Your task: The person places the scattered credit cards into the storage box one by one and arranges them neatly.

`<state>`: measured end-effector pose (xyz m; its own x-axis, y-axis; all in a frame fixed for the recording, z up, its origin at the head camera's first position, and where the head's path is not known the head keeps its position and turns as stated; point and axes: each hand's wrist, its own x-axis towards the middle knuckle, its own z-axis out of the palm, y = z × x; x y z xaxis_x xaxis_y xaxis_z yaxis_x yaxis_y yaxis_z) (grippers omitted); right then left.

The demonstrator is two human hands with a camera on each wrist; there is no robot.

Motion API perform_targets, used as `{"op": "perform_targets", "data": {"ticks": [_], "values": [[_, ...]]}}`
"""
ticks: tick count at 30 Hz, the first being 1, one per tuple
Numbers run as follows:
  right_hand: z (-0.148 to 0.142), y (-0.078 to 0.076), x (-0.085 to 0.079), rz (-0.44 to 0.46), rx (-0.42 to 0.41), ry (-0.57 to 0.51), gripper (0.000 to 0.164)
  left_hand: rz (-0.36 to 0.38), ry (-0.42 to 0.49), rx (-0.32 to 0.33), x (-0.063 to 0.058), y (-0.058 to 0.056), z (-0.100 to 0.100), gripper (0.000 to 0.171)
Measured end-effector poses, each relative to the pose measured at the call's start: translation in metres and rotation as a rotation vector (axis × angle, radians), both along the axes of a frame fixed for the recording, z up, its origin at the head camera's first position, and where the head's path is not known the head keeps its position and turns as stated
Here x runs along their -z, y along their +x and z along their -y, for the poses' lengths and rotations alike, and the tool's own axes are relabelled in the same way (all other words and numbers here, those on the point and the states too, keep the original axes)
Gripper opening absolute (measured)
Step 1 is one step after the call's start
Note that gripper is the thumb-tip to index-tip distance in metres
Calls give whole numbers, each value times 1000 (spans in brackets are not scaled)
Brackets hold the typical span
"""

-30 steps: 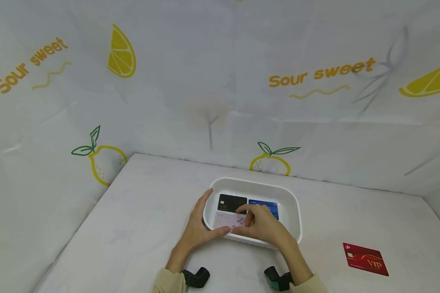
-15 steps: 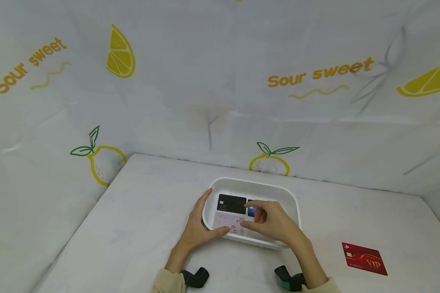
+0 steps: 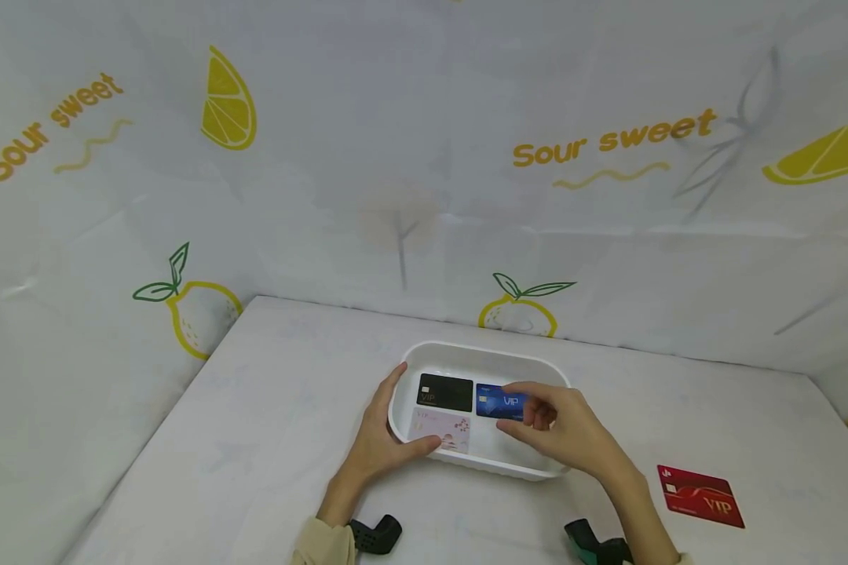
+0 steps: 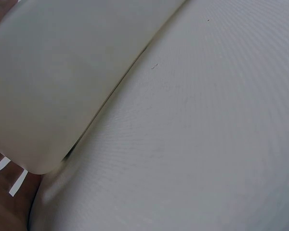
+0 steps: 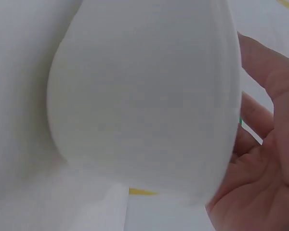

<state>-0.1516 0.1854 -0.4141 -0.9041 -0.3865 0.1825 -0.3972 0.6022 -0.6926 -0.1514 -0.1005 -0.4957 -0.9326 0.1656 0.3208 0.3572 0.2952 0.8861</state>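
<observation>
A white tray (image 3: 487, 350) sits mid-table holding a black card (image 3: 445, 391), a blue VIP card (image 3: 498, 402) and a pink card (image 3: 441, 428). My left hand (image 3: 385, 428) grips the tray's left near corner, thumb on the front rim and fingers along the outer wall. My right hand (image 3: 530, 410) hovers over the tray's right side with loosely curled fingers and holds nothing; it covers the blue card's right end. In the left wrist view only the tray wall (image 4: 53, 82) and the tabletop show. The right wrist view shows the tray (image 5: 144, 96) and my palm (image 5: 265, 163).
A red VIP card (image 3: 699, 496) lies flat on the table to the right of the tray. Printed lemon-pattern sheeting (image 3: 424, 157) walls in the table at the back and sides. Wrist camera mounts (image 3: 376, 535) show at the bottom edge.
My right hand has left the pink card in the tray's front left and drawn back to the right, uncovering the blue card. The left hand has kept its hold on the tray.
</observation>
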Motion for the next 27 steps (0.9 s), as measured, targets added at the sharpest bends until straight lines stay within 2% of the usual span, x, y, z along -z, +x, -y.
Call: {"op": "perform_targets", "data": {"ticks": [13, 21, 27], "values": [[-30, 13, -5, -62, 99, -47, 37, 7, 3, 7, 1, -1, 0, 113], [-49, 17, 0, -94, 157, -39, 36, 6, 5, 9, 1, -1, 0, 113], [-66, 22, 5, -113, 163, -55, 38, -3, 13, 11, 2, -1, 0, 113]]}}
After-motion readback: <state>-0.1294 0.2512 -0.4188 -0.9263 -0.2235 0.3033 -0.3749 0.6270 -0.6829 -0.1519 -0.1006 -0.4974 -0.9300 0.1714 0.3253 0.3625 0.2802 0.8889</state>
